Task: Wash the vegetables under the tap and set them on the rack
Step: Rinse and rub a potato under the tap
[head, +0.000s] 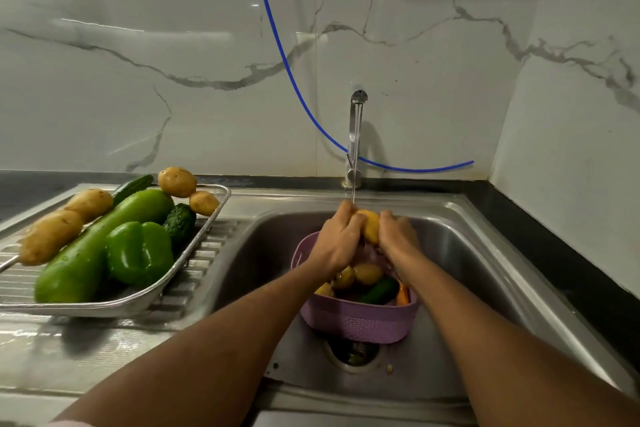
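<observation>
A potato (370,225) is gripped between my left hand (337,239) and my right hand (398,236) under the thin stream from the tap (355,139). Both hands curl round it above a purple basket (360,321) standing in the sink (478,274). The basket holds potatoes, a cucumber and something orange. On the drainboard at left, a metal rack (138,300) carries several potatoes (50,236), a long green gourd (100,246), a green pepper (140,251), a cucumber and a dark bumpy cucumber (180,222).
A blue hose (294,80) hangs down the marble wall and runs behind the tap. The sink drain (353,352) lies in front of the basket. A black counter edge (554,253) borders the sink on the right.
</observation>
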